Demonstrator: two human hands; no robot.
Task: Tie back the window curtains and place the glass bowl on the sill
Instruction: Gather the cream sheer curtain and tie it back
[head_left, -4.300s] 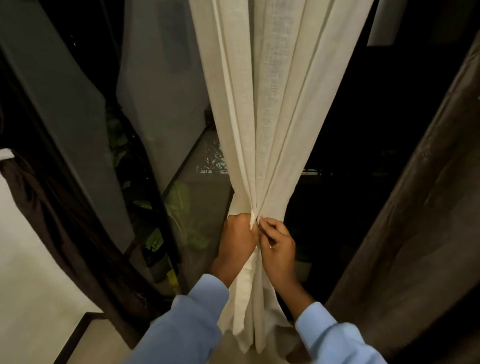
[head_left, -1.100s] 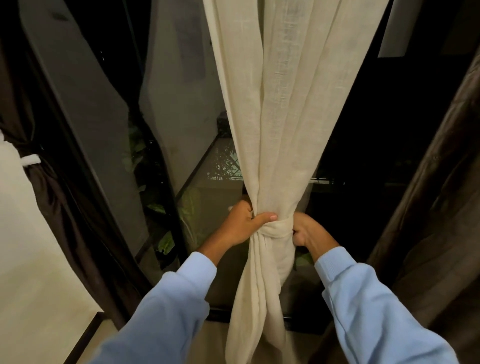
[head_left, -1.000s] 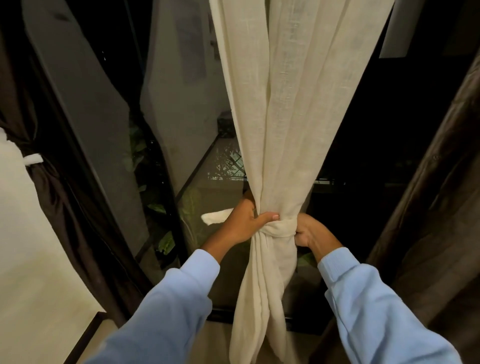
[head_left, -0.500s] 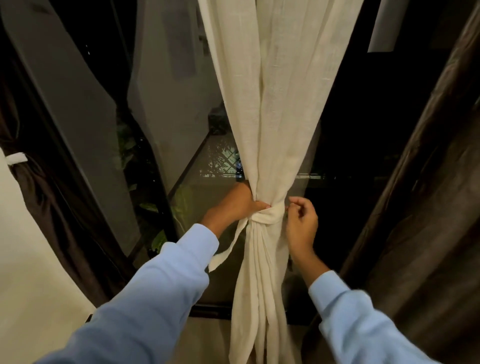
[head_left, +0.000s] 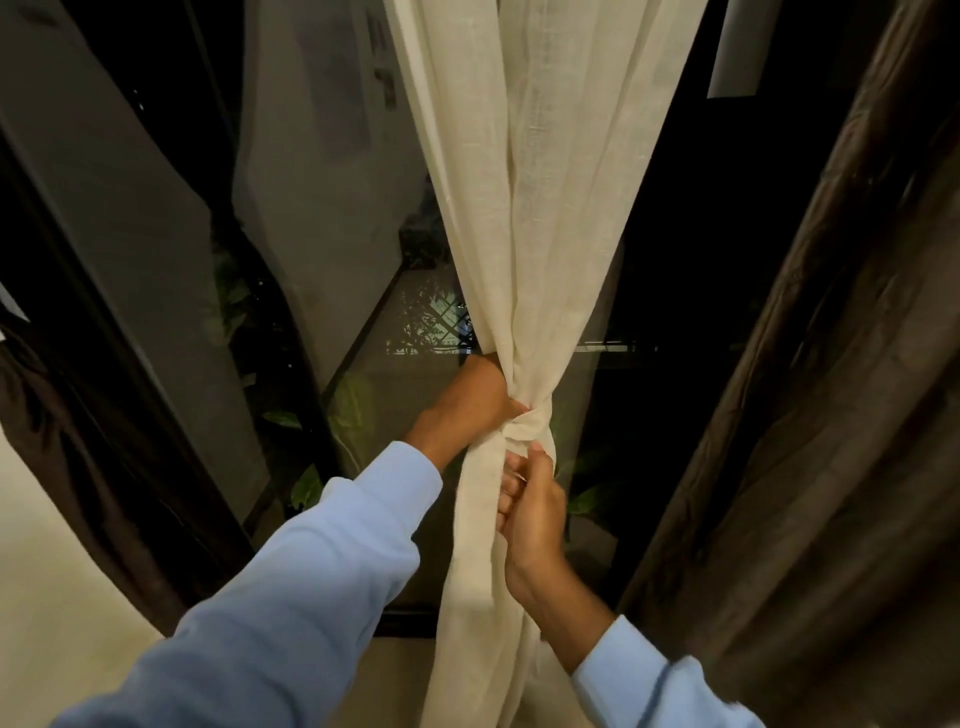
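Observation:
A cream sheer curtain (head_left: 535, 208) hangs down the middle of the view, gathered into a narrow bunch by a cream fabric tie band (head_left: 527, 428) wrapped around it. My left hand (head_left: 475, 402) grips the bunch from the left at the band, thumb over the front. Just below the band, my right hand (head_left: 530, 499) has its fingers curled around a strip of the tie fabric. No glass bowl shows in this view.
A dark brown curtain (head_left: 831, 415) hangs at the right and another (head_left: 78, 441) at the left. Behind the cream curtain are dark window panes (head_left: 322, 208) in a black frame, with plant leaves (head_left: 353, 405) outside. A pale sill or floor strip (head_left: 67, 597) lies at the lower left.
My right hand has dropped from beside the band to just below it and taken hold of the hanging tie strip. The left hand stays on the gathered bunch.

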